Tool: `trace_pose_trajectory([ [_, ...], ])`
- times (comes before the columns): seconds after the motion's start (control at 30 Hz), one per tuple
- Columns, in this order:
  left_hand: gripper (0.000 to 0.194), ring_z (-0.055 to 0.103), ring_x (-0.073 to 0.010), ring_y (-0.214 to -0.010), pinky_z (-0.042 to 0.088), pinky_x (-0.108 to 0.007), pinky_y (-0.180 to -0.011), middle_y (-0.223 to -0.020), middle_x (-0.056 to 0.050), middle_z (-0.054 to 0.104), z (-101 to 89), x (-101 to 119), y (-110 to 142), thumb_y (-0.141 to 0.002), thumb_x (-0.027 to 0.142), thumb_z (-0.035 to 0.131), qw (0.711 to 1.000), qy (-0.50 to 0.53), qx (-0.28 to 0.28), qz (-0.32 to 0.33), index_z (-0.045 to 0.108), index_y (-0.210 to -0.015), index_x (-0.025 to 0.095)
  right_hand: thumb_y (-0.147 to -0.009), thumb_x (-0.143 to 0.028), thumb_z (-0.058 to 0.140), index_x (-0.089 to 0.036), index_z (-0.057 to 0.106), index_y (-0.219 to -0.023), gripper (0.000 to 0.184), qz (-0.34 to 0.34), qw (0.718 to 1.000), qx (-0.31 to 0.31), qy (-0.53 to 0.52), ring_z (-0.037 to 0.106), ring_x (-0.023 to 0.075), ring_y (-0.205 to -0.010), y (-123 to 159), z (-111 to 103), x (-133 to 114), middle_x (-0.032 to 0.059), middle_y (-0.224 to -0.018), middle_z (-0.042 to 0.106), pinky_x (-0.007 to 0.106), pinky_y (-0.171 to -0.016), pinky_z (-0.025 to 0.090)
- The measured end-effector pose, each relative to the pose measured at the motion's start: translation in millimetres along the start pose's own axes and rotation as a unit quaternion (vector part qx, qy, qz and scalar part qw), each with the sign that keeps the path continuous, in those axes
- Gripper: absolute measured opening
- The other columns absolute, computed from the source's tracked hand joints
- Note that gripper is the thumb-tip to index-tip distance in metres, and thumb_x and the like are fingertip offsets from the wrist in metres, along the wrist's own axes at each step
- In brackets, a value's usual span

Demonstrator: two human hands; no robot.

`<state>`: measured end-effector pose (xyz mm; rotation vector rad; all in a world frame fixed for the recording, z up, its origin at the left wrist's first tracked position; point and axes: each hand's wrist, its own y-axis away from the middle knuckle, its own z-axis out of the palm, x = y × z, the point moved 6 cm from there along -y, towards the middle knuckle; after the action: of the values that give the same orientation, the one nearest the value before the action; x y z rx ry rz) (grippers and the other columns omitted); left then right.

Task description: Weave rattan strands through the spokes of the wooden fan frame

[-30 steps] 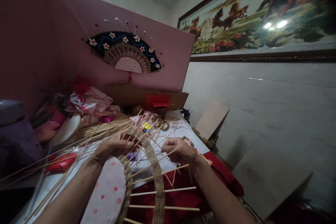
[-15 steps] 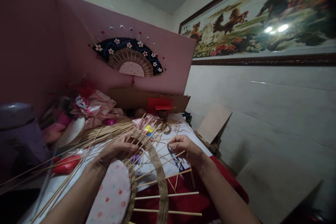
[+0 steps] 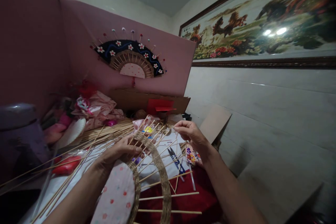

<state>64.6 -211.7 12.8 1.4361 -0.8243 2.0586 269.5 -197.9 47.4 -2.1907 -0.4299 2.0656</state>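
A half-made fan lies in front of me: a spotted pink paper core (image 3: 115,196), thin wooden sticks (image 3: 168,194) fanning out, and a woven straw band (image 3: 160,171) arching across them. My left hand (image 3: 121,151) presses down on the sticks near the top of the band, fingers closed on them. My right hand (image 3: 189,133) is raised above the table's far side, fingers pinched on a thin straw strand that I can barely see.
Blue-handled snips (image 3: 175,159) lie on the white tabletop below my right hand. A bundle of loose sticks (image 3: 105,133) and pink wrappings (image 3: 97,108) sit at the left. A finished black fan (image 3: 130,57) hangs on the pink board. A cardboard box (image 3: 149,99) stands behind.
My right hand has lifted up and away from the sticks toward the back of the table, uncovering the snips. My left hand stays on the fan.
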Motion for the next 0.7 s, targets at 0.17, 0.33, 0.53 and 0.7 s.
trace_pose_trajectory([
  [0.17, 0.040, 0.055, -0.0161, -0.076, 0.042, -0.025, -0.062, -0.089, -0.008, 0.061, -0.6, -4, -1, -0.063, 0.012, 0.064, 1.000, 0.021, 0.000, -0.001, 0.056, -0.101, 0.014, -0.061, -0.028, 0.064, -0.015, 0.056, -0.064, 0.015, 0.013, 1.000, 0.018, 0.001, 0.020, 0.0037, -0.039, -5, -5, -2, -0.0088, -0.043, 0.034, 0.022, -0.040, 0.010],
  [0.33, 0.054, 0.056, -0.0159, -0.075, 0.043, -0.026, -0.063, -0.087, -0.005, 0.058, -3.3, -6, -1, -0.062, 0.007, 0.063, 0.999, 0.039, 0.010, 0.005, 0.049, -0.113, 0.018, -0.059, -0.026, 0.064, -0.015, 0.056, -0.063, 0.014, 0.019, 0.999, 0.044, 0.012, 0.021, 0.0030, -0.038, -13, -8, 3, -0.0090, -0.042, 0.035, 0.021, -0.038, 0.010],
  [0.53, 0.055, 0.057, -0.0157, -0.074, 0.045, -0.027, -0.063, -0.087, -0.005, 0.058, -4.2, -9, -2, -0.062, 0.006, 0.063, 0.999, 0.041, 0.021, -0.003, 0.049, -0.112, 0.020, -0.058, -0.026, 0.063, -0.015, 0.056, -0.062, 0.014, 0.012, 0.997, 0.059, 0.052, 0.026, 0.0032, -0.036, -23, -8, 4, -0.0081, -0.040, 0.040, 0.019, -0.036, 0.014],
  [0.7, 0.056, 0.057, -0.0149, -0.071, 0.045, -0.028, -0.067, -0.077, -0.002, 0.058, -2.1, -11, -1, -0.062, 0.005, 0.063, 0.999, 0.039, 0.026, -0.014, 0.050, -0.114, 0.021, -0.060, -0.026, 0.060, -0.016, 0.055, -0.060, 0.012, -0.022, 0.991, 0.057, 0.122, 0.032, 0.0045, -0.035, -39, -7, 5, -0.0067, -0.040, 0.044, 0.019, -0.036, 0.020],
])
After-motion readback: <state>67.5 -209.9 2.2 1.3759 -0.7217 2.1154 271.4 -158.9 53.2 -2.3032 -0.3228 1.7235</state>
